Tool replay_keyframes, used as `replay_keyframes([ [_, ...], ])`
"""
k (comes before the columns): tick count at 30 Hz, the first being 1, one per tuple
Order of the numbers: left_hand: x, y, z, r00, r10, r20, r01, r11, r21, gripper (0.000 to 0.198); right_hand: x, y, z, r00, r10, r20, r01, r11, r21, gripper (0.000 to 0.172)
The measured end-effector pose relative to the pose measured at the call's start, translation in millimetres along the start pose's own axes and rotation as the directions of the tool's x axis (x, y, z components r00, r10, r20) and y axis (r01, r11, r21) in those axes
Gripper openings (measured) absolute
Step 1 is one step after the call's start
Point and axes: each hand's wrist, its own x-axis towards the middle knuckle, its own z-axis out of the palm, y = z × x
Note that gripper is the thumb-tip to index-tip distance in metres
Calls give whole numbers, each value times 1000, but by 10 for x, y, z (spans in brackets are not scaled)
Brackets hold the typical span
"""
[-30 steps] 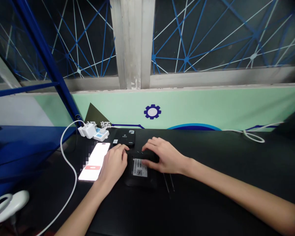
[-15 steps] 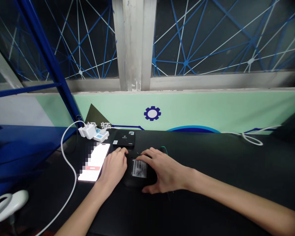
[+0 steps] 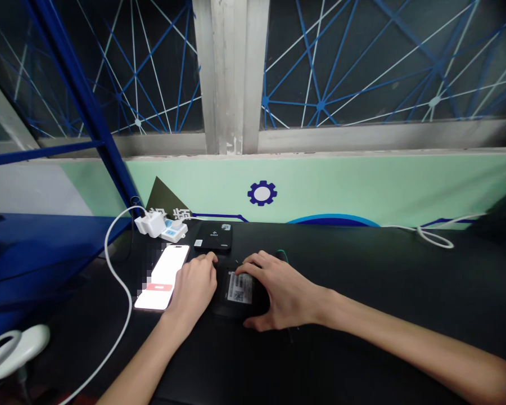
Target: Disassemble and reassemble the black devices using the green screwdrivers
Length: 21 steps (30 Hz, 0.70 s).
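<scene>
A small black box (image 3: 236, 292) with a white barcode label lies on the black table (image 3: 362, 292). My right hand (image 3: 278, 289) curls over its right side, thumb at the near edge and fingers at the far edge, gripping it. On the box's left edge rests my left hand (image 3: 194, 289), its fingers bent and pressing against the far left corner. A lit phone (image 3: 162, 277) lies just left of my left hand.
A second black box (image 3: 214, 237) sits behind, near the wall. A white charger and power strip (image 3: 160, 226) stand at the back left with a white cable (image 3: 118, 281) trailing forward. A white device (image 3: 19, 343) lies at the front left. Another white cable (image 3: 436, 239) lies at the back right.
My right hand slid from the box's far edge to wrap around its right side, thumb now at the near edge. The left hand stayed at the left edge.
</scene>
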Motion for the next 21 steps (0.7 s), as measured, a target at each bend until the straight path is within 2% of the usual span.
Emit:
replay_keyframes([
  [13,-37,-26,-22,997,-68,28,69,997,-31,25,1,-91,-8,998,53,-39,-54,998,-12,63],
  [21,-53,-44,-74,989,-131,62,136,987,-80,14,49,96,-111,988,60,-143,-70,995,-64,52],
])
